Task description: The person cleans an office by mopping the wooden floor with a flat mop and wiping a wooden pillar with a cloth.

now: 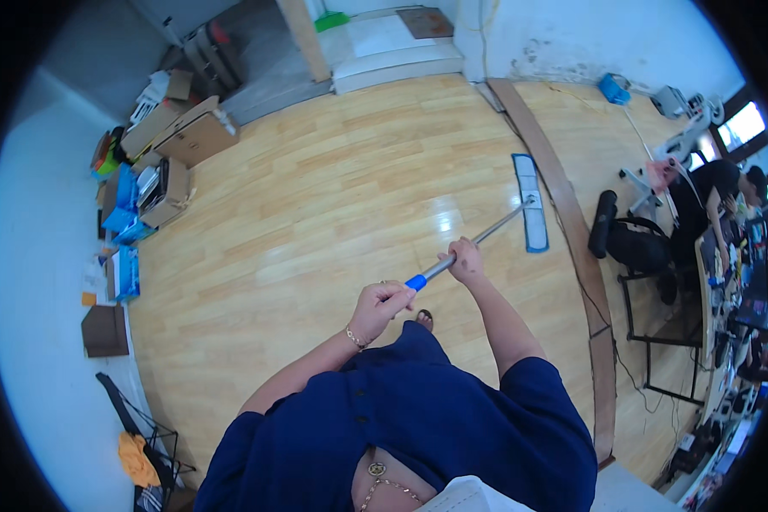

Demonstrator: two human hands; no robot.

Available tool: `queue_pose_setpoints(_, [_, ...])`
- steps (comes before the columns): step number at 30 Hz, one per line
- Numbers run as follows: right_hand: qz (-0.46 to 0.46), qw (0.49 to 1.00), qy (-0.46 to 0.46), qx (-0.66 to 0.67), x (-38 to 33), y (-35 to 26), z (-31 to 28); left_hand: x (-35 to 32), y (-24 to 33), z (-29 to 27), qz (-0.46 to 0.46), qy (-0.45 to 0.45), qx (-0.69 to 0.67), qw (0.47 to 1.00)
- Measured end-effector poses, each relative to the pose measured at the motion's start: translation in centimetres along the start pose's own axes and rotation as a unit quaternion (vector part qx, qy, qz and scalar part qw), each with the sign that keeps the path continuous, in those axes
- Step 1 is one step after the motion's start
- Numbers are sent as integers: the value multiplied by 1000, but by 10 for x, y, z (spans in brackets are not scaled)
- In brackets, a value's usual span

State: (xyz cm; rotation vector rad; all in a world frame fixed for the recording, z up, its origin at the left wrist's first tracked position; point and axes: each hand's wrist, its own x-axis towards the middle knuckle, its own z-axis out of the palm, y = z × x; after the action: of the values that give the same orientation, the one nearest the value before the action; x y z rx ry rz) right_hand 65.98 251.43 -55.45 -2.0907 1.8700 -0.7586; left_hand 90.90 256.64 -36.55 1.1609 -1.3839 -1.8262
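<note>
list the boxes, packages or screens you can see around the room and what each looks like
Brown boxes: far left by the wall, large cardboard, flaps partly open.
Open box: just nearer than those, cardboard, pale flat items inside.
Blue packs: left wall, flat, bright blue, stacked and leaning.
Blue pack: left wall, nearer, blue and white.
Dark box: left wall, small, dark brown.
Screens: none clearly seen; the desk at right is too cluttered to tell.
</note>
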Motion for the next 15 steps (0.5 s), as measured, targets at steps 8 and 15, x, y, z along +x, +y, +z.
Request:
queue_pose_setpoints(8, [-144, 979, -140, 37, -22, -187, 96, -169, 27, -147, -96, 107, 103, 984])
queue_pose_setpoints(15, [-290, 865, -344, 222, -66, -423, 125, -376, 95, -222, -170, 305, 235, 907])
